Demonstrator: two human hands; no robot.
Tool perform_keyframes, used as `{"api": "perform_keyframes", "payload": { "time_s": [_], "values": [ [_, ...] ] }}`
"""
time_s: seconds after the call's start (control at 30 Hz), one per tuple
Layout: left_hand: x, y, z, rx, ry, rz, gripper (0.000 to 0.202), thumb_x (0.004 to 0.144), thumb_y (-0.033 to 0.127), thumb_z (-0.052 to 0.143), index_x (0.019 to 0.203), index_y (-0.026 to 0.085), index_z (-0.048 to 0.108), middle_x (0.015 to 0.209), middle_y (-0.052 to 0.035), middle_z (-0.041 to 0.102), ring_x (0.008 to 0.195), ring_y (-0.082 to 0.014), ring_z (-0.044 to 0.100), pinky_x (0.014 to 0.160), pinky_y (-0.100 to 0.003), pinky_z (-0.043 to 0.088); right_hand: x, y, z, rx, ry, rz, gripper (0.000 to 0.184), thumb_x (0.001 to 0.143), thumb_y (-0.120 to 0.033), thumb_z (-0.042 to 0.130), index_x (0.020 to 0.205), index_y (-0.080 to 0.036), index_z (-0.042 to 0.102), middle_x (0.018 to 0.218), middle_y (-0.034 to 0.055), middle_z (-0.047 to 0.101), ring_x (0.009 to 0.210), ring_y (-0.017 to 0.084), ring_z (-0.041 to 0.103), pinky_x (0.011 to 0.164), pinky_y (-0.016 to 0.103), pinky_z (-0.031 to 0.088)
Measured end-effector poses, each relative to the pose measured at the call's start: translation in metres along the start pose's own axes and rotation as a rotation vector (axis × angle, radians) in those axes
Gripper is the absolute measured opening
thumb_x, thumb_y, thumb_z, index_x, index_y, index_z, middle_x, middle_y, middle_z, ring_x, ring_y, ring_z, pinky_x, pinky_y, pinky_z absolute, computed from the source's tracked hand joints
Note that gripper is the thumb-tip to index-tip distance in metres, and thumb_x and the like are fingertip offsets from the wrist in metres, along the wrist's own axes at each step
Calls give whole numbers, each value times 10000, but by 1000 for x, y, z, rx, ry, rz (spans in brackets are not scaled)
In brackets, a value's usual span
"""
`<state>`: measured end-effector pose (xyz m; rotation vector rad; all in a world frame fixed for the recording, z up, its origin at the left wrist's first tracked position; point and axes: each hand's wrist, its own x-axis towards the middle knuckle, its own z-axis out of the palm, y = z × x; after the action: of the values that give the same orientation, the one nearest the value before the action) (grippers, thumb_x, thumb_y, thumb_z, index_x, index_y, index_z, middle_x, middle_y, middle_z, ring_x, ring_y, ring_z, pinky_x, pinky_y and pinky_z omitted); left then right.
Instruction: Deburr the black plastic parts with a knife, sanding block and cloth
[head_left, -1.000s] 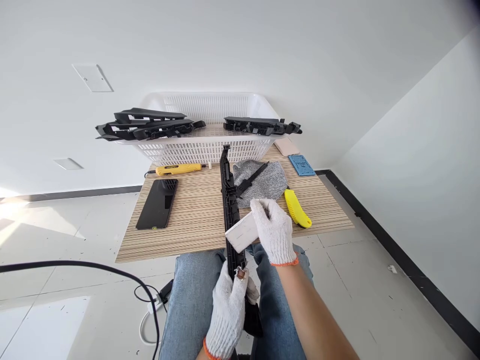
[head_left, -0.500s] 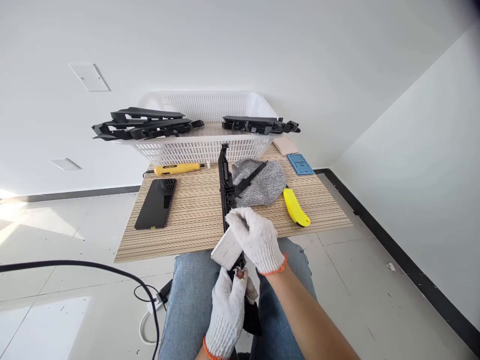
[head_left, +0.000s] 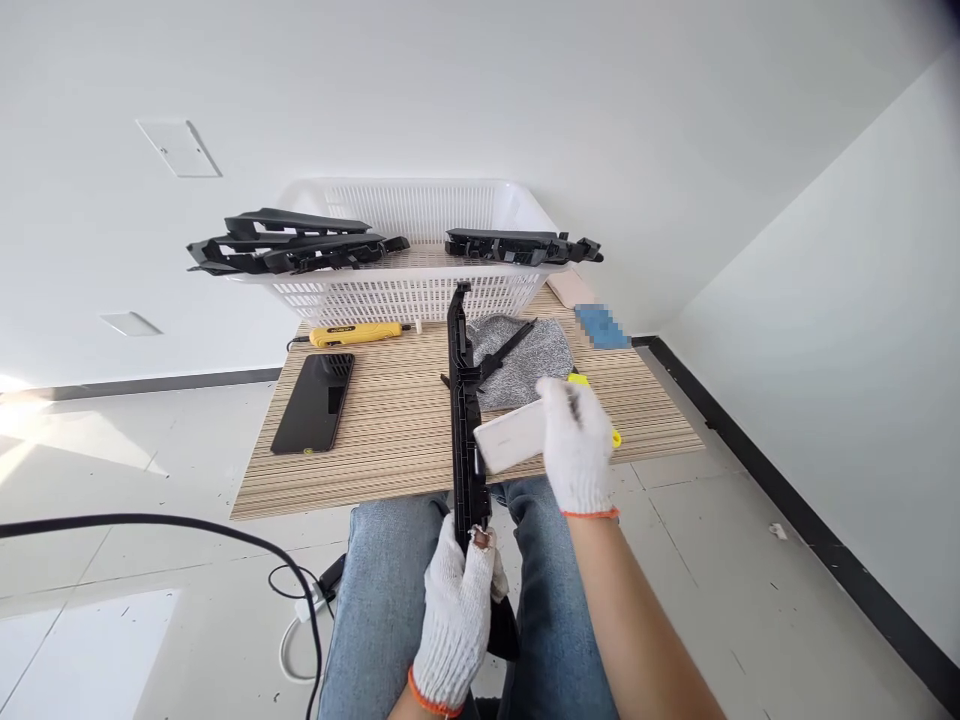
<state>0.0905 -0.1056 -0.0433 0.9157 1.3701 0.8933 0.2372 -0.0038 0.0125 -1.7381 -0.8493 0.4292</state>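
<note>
My left hand [head_left: 456, 615], in a white knit glove torn at the thumb, is closed around the lower end of a long black plastic trim part [head_left: 465, 450]. This part points away from me over my knees, with its far end above the table. In my gloved right hand [head_left: 577, 450] is a flat white rectangular pad [head_left: 512, 437]. The pad's left end is close beside the part's right edge; I cannot tell if they touch. Past it, a grey cloth [head_left: 547, 358] lies with a slim dark pointed piece [head_left: 514, 345] over it. My right hand partly hides a yellow-handled tool [head_left: 578, 379].
A white slatted basket [head_left: 390, 300] at the back carries black plastic parts [head_left: 300, 245] on its left and another group [head_left: 517, 247] on its right. A yellow corded tool [head_left: 356, 334], a phone [head_left: 313, 403] and a blue item [head_left: 602, 327] lie on the table. A black cable [head_left: 187, 520] crosses at left.
My right hand has moved up and to the right, drawing the white pad off the black trim part. The trim part has shifted slightly right; my left hand keeps its hold.
</note>
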Motion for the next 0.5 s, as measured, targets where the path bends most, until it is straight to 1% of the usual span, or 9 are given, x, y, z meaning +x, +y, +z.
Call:
{"api": "perform_keyframes", "payload": {
  "time_s": [0.07,0.13,0.2,0.23,0.27,0.3,0.33,0.43,0.5],
  "values": [
    [0,1,0,3,8,-8,421,870,627,560,930,211,530,525,57,545,451,-123,495,469,-240,431,-19,-4,11,-38,-233,-79,384,913,-578,590,951,-231,750,972,33,785,907,215,719,795,311,503],
    [0,0,0,26,36,-15,430,862,629,563,948,209,533,521,53,553,451,-129,495,472,-250,436,-36,-8,20,-94,-412,-195,317,941,-524,581,982,-262,754,984,11,794,910,200,736,789,292,509],
    [1,-3,0,45,71,-8,432,859,632,565,944,209,536,519,47,563,456,-134,502,482,-256,438,-45,-11,25,-133,-487,-303,270,950,-478,582,996,-277,757,976,2,799,898,193,747,782,280,512],
    [1,-5,0,42,81,-3,430,864,633,563,940,211,535,519,47,562,458,-134,503,487,-256,437,-46,-12,25,-144,-485,-333,262,949,-472,585,996,-281,758,980,2,801,890,192,749,781,278,513],
    [1,-6,0,30,80,2,423,872,632,558,936,214,532,526,50,558,462,-132,502,491,-255,437,-43,-12,24,-148,-453,-338,269,950,-478,582,993,-282,761,988,4,802,885,192,749,783,279,514],
    [2,-8,0,11,67,6,414,884,630,552,931,219,526,536,55,553,467,-128,500,494,-251,436,-38,-12,21,-152,-393,-318,287,951,-495,575,996,-283,763,1005,11,801,886,196,746,789,285,515],
    [2,-10,0,-11,49,9,405,897,626,545,925,223,518,546,60,544,472,-123,495,496,-247,434,-30,-11,17,-158,-301,-275,315,949,-519,568,1004,-279,765,1023,21,798,892,203,742,798,297,515],
    [2,-12,-1,-36,9,21,388,926,614,532,893,228,502,552,67,526,480,-113,484,500,-235,425,-3,-6,4,-184,43,-117,401,908,-595,587,1030,-254,761,1047,56,785,930,239,715,830,347,501],
    [2,-12,-1,-27,13,27,391,931,613,528,878,228,496,544,67,526,478,-113,489,502,-232,421,8,-2,-2,-167,191,-57,423,891,-606,594,1016,-234,753,1037,66,776,947,252,696,851,367,485]
  ]
}}
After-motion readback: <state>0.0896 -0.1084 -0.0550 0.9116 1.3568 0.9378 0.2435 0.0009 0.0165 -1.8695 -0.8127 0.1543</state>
